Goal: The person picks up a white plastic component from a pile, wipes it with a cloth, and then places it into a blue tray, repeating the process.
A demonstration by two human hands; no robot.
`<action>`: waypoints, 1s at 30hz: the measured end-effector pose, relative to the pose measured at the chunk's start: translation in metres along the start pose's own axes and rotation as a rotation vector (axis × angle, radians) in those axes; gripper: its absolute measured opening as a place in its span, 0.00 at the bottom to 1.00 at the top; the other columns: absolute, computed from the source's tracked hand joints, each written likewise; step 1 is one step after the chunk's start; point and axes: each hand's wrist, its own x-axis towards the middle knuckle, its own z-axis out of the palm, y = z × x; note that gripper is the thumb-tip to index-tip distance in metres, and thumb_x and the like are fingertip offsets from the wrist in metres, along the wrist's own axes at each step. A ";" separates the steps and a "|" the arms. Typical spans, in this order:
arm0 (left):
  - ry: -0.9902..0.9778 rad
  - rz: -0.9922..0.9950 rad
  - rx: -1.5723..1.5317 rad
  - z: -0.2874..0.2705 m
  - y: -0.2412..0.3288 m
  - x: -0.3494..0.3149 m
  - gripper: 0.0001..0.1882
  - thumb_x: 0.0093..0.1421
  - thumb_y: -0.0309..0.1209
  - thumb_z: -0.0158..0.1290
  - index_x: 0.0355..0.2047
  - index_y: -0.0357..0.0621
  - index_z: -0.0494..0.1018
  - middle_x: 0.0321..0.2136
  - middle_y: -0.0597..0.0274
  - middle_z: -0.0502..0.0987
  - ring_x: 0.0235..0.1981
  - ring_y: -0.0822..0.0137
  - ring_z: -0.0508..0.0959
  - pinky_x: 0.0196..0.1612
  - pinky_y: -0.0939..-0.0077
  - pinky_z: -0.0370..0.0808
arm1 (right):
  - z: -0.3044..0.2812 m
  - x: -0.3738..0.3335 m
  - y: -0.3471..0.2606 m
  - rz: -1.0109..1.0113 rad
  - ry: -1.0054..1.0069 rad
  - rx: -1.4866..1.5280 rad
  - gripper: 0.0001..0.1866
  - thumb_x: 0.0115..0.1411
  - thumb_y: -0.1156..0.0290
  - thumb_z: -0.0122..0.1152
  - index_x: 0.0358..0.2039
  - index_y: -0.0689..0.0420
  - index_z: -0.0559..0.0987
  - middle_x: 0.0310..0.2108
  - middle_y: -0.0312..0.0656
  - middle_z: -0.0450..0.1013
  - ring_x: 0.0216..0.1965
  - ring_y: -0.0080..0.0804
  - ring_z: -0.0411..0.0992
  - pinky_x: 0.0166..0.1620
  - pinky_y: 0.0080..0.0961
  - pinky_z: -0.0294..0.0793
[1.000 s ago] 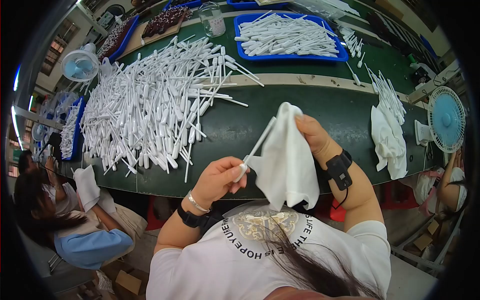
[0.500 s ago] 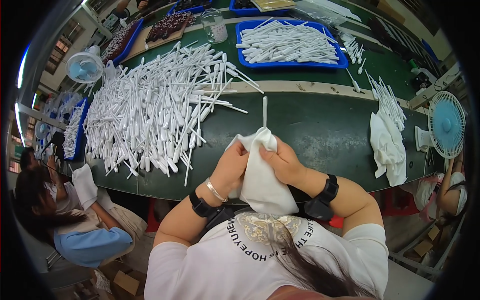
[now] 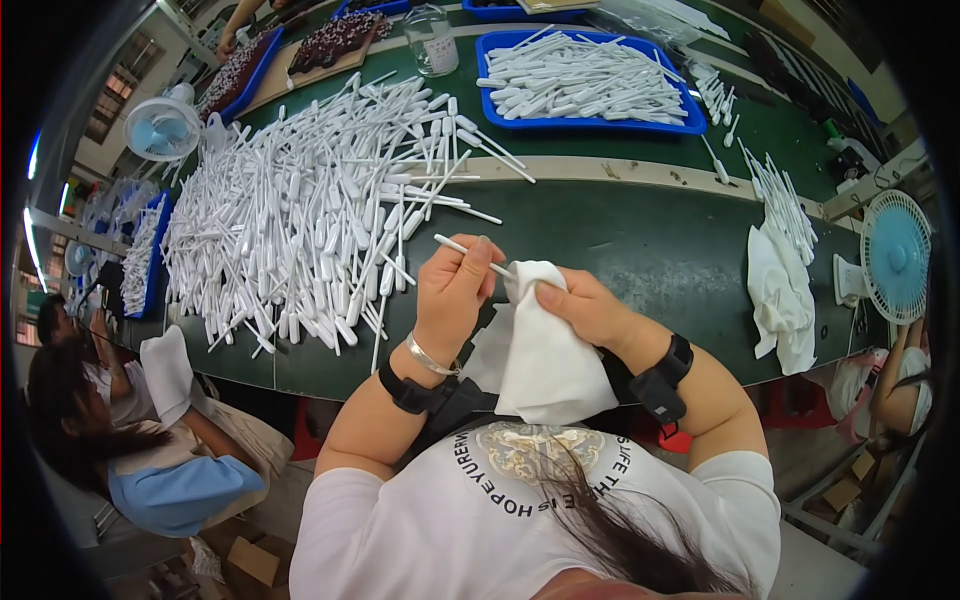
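Note:
My left hand [image 3: 452, 290] is closed on a slim white stick [image 3: 450, 242], its thin end poking out leftward past my fingertips. The stick's other end runs into a white cloth [image 3: 550, 375]; that end is hidden in the folds. With thumb on top, my right hand [image 3: 590, 308] grips the cloth around it, and the rest of the cloth hangs down before my shirt. To the left, close to my left hand, spreads a big heap of similar white sticks [image 3: 300, 220], each with a thicker rounded end.
Beyond the bench's pale ledge stands a blue tray [image 3: 600, 124] of white sticks, beside a glass jar [image 3: 436, 55]. At right lie another white cloth [image 3: 783, 310], a small bunch of sticks [image 3: 785, 210] and a fan [image 3: 895, 255]. A person [image 3: 180, 480] sits at left.
The stick, upright above the cloth before, now tilts leftward. My left hand has moved from the cloth up to the stick's thin end; my right hand still grips the cloth.

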 end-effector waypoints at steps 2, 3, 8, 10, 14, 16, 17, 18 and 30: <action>0.019 0.035 0.004 -0.003 0.000 0.000 0.11 0.59 0.34 0.45 0.26 0.40 0.69 0.12 0.72 0.64 0.12 0.84 0.58 0.14 0.90 0.53 | 0.000 0.001 -0.002 0.068 0.031 0.139 0.17 0.59 0.60 0.46 0.41 0.59 0.70 0.32 0.35 0.70 0.31 0.18 0.68 0.35 0.17 0.69; 0.030 0.069 0.011 -0.005 0.000 0.000 0.11 0.59 0.34 0.45 0.26 0.40 0.69 0.12 0.72 0.64 0.12 0.84 0.58 0.14 0.90 0.53 | -0.001 0.001 -0.003 0.075 0.027 0.137 0.17 0.59 0.60 0.46 0.41 0.59 0.70 0.32 0.35 0.70 0.31 0.18 0.68 0.35 0.17 0.69; 0.079 0.183 -0.097 -0.009 0.002 -0.001 0.11 0.59 0.35 0.45 0.26 0.39 0.69 0.12 0.71 0.64 0.12 0.83 0.59 0.14 0.90 0.54 | -0.012 0.003 -0.004 0.122 0.046 0.139 0.16 0.59 0.60 0.45 0.40 0.59 0.70 0.32 0.36 0.70 0.30 0.18 0.69 0.35 0.17 0.69; 0.080 0.164 -0.108 -0.014 0.004 0.003 0.11 0.59 0.34 0.45 0.26 0.39 0.69 0.12 0.71 0.64 0.12 0.83 0.60 0.14 0.90 0.55 | -0.017 0.003 -0.001 0.119 0.050 0.127 0.15 0.59 0.61 0.45 0.40 0.59 0.70 0.32 0.36 0.70 0.30 0.19 0.69 0.35 0.17 0.69; 0.054 0.086 -0.064 -0.004 -0.003 0.001 0.10 0.59 0.33 0.45 0.26 0.39 0.68 0.12 0.70 0.64 0.11 0.83 0.60 0.13 0.89 0.55 | -0.004 0.006 0.009 -0.027 0.096 0.103 0.13 0.60 0.63 0.45 0.38 0.58 0.70 0.32 0.36 0.70 0.30 0.20 0.69 0.34 0.17 0.69; -0.008 -0.006 0.074 0.009 -0.011 -0.004 0.10 0.59 0.33 0.46 0.26 0.38 0.68 0.11 0.70 0.64 0.10 0.82 0.60 0.12 0.89 0.55 | 0.002 0.008 0.008 -0.120 0.091 -0.139 0.12 0.60 0.64 0.44 0.38 0.58 0.70 0.32 0.36 0.70 0.30 0.19 0.69 0.34 0.17 0.69; -0.009 -0.008 0.072 0.009 -0.010 -0.004 0.10 0.59 0.33 0.46 0.26 0.38 0.68 0.11 0.70 0.64 0.10 0.82 0.60 0.12 0.89 0.55 | 0.005 0.008 0.007 -0.215 0.082 -0.379 0.12 0.60 0.65 0.44 0.38 0.58 0.70 0.32 0.36 0.70 0.30 0.19 0.68 0.34 0.17 0.69; -0.019 -0.011 0.060 0.009 -0.008 -0.005 0.10 0.58 0.33 0.46 0.26 0.38 0.68 0.11 0.69 0.64 0.10 0.82 0.60 0.12 0.89 0.56 | 0.006 0.007 0.007 -0.310 0.071 -0.621 0.11 0.60 0.66 0.44 0.38 0.58 0.70 0.32 0.36 0.70 0.30 0.19 0.68 0.34 0.16 0.69; 0.174 -0.007 -0.186 -0.009 -0.003 0.009 0.11 0.58 0.34 0.46 0.23 0.39 0.67 0.10 0.68 0.65 0.09 0.81 0.61 0.11 0.88 0.56 | 0.006 0.007 0.006 -0.087 0.164 -0.004 0.12 0.59 0.66 0.47 0.39 0.60 0.69 0.30 0.34 0.70 0.31 0.19 0.67 0.36 0.18 0.67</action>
